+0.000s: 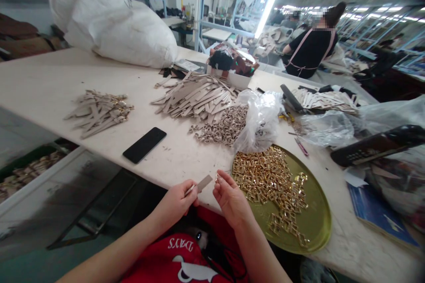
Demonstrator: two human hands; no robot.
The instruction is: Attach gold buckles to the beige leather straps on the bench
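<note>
Gripping a flat grey-beige strip (pixel 205 182) between thumb and fingers, the person's left hand (pixel 183 195) faces the right hand (pixel 229 197), whose fingertips pinch a small shiny piece (pixel 217 178), too small to make out. Strip and piece are near each other but apart, above the front edge of a whitish bench (pixel 189 159). Just beside the right hand, a round gold-coloured tray (pixel 320 219) carries heaped gold metal buckles (pixel 265 174). Beyond lie small beige loops (pixel 224 127) and a pile of grey-beige strips (pixel 195 97); leftward, a black phone (pixel 144 145).
</note>
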